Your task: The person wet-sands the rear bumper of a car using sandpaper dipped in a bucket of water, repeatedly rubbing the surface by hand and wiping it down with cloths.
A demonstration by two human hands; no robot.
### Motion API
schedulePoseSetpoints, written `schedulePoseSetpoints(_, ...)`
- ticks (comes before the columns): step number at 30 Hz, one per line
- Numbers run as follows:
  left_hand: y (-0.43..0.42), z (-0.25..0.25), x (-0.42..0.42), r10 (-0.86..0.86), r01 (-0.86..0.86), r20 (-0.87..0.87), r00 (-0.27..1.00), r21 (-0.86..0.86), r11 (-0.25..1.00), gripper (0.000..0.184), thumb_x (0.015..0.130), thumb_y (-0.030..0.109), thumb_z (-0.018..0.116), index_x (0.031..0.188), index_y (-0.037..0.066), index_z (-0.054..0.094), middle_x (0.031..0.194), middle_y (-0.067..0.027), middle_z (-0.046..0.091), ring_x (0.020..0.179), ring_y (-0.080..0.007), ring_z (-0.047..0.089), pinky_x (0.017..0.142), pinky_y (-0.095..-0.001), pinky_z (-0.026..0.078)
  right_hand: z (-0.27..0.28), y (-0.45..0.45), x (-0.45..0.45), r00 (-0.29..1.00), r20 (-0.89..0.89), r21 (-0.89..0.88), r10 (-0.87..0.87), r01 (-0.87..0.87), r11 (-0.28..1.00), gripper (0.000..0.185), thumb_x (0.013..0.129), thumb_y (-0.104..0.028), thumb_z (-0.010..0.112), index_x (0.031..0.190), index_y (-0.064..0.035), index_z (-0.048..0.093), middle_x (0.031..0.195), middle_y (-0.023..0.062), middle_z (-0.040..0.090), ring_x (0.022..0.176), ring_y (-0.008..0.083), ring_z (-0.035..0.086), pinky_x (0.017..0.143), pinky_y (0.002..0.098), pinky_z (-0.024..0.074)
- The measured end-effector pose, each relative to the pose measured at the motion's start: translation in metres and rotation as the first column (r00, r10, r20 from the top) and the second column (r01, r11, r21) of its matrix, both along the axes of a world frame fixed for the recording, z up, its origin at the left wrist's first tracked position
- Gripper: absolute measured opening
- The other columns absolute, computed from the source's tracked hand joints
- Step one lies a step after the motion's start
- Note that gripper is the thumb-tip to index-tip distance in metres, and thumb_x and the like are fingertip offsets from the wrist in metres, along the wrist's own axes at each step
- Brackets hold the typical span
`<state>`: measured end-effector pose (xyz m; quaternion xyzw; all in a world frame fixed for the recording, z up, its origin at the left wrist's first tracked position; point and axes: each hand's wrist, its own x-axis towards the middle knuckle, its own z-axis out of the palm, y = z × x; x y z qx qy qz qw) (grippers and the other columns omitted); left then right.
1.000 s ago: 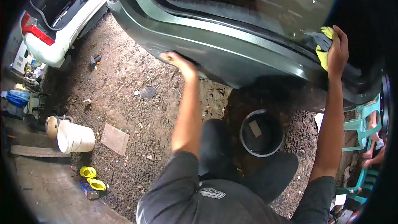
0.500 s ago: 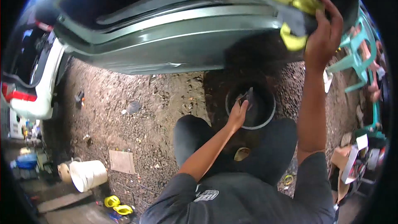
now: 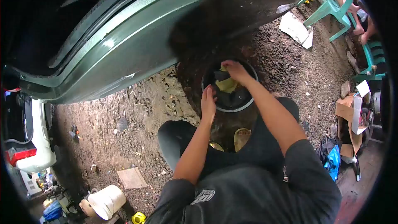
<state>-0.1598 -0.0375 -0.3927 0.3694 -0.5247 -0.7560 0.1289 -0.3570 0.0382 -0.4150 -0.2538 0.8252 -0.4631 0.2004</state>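
A dark round bucket (image 3: 231, 109) stands on the ground between my knees. Over it, my right hand (image 3: 236, 71) has its fingers closed on a yellow and grey cloth (image 3: 226, 84), which hangs inside the rim. My left hand (image 3: 208, 99) is at the bucket's left edge, fingers pointing up and close to the cloth; whether it holds anything is hard to make out. The wet green car body (image 3: 137, 50) curves above and to the left of the bucket.
A white bucket (image 3: 107, 201) and a flat tile (image 3: 132, 178) are at lower left, beyond them a white car (image 3: 41, 149). Green chairs (image 3: 329, 6) with a person's legs are at upper right, above a cardboard box (image 3: 345, 112).
My right hand has brought the cloth down from the car into the bucket. My left hand went from the car to the bucket and is now at its left edge. The view has shifted.
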Motion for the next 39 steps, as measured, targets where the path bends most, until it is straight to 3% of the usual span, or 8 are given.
schedulePoseSetpoints(3,0.005,-0.01,0.013,-0.037,0.037,0.011,0.999,0.002,0.999,0.055,0.104,0.044,0.046,0.141,0.004,0.048,0.133,-0.0098,0.056,0.121,-0.0218,0.055,0.098,-0.0368,0.044,-0.064,-0.01,0.02,1.0,0.008,0.408,0.018,-0.019,0.913,0.04,0.087,-0.026,0.053,0.116,-0.0026,0.067,0.101,0.0242,0.07,0.099,0.0401,0.068,0.087,0.0437,0.0519)
schedulePoseSetpoints(4,0.007,-0.023,0.015,-0.054,0.054,0.01,0.998,-0.004,0.999,0.054,0.104,0.043,0.046,0.141,0.003,0.049,0.133,-0.0095,0.057,0.121,-0.0218,0.055,0.098,-0.0366,0.044,-0.074,-0.016,0.023,0.951,0.303,0.592,0.068,-0.244,0.768,0.055,0.086,-0.042,0.058,0.129,-0.0084,0.062,0.127,0.0228,0.062,0.12,0.0378,0.06,0.1,0.0439,0.0486)
schedulePoseSetpoints(7,0.017,-0.044,0.022,-0.098,0.102,0.044,0.994,-0.113,0.988,0.05,0.103,0.04,0.05,0.137,0.003,0.054,0.126,-0.0072,0.06,0.113,-0.0188,0.057,0.095,-0.0346,0.045,-0.13,-0.013,0.056,0.857,0.131,0.677,0.498,-0.445,0.587,0.045,0.096,-0.025,0.049,0.14,-0.0131,0.054,0.143,0.0181,0.053,0.129,0.0327,0.054,0.106,0.0435,0.0456)
schedulePoseSetpoints(13,0.027,-0.042,0.046,-0.214,0.26,0.179,0.96,-0.292,0.92,0.041,0.102,0.03,0.053,0.134,0.004,0.056,0.111,-0.0059,0.064,0.098,-0.013,0.061,0.084,-0.0297,0.049,-0.161,-0.01,0.051,0.918,0.194,0.694,0.347,-0.378,0.613,0.046,0.091,-0.027,0.058,0.132,-0.0051,0.06,0.141,0.0212,0.054,0.126,0.0343,0.056,0.104,0.0456,0.046)
schedulePoseSetpoints(19,-0.002,-0.004,0.029,-0.234,0.22,0.156,0.96,0.103,0.97,0.042,0.103,0.039,0.049,0.122,0.002,0.059,0.097,-0.0088,0.066,0.084,-0.0159,0.065,0.069,-0.0313,0.053,0.018,-0.026,0.052,0.802,0.029,0.851,0.596,-0.333,0.407,0.035,0.093,-0.035,0.06,0.113,-0.0093,0.071,0.127,0.0161,0.064,0.111,0.0364,0.066,0.092,0.0488,0.0528)
schedulePoseSetpoints(24,-0.003,-0.004,0.0,-0.342,0.246,0.168,0.924,0.422,0.873,0.073,0.1,0.065,0.033,0.123,0.0,0.056,0.098,-0.0179,0.067,0.076,-0.0233,0.069,0.063,-0.0358,0.057,0.105,0.006,0.05,0.862,-0.142,0.612,0.487,-0.311,0.727,0.029,0.085,-0.029,0.065,0.097,-0.0039,0.071,0.109,0.016,0.066,0.097,0.0386,0.067,0.083,0.0476,0.0548)
schedulePoseSetpoints(31,-0.005,0.006,-0.005,-0.148,0.126,-0.031,0.989,0.706,0.697,0.075,0.099,0.066,0.038,0.141,0.004,0.046,0.126,-0.0126,0.061,0.121,-0.0272,0.058,0.098,-0.0422,0.049,0.124,0.01,0.101,0.77,-0.079,0.595,0.633,-0.473,0.65,0.025,0.082,-0.026,0.066,0.087,-0.0013,0.066,0.102,0.0183,0.062,0.093,0.0365,0.065,0.079,0.0474,0.0532)
schedulePoseSetpoints(39,-0.025,-0.058,-0.01,-0.073,0.125,0.264,0.962,-0.185,0.975,0.042,0.098,0.04,0.058,0.097,-0.001,0.067,0.074,-0.0118,0.064,0.068,-0.0214,0.058,0.069,-0.0388,0.047,0.144,0.05,0.041,0.914,-0.115,0.377,0.39,-0.323,0.868,0.025,0.078,-0.022,0.062,0.088,0.0005,0.061,0.082,0.0212,0.062,0.075,0.039,0.062,0.068,0.0467,0.0491)
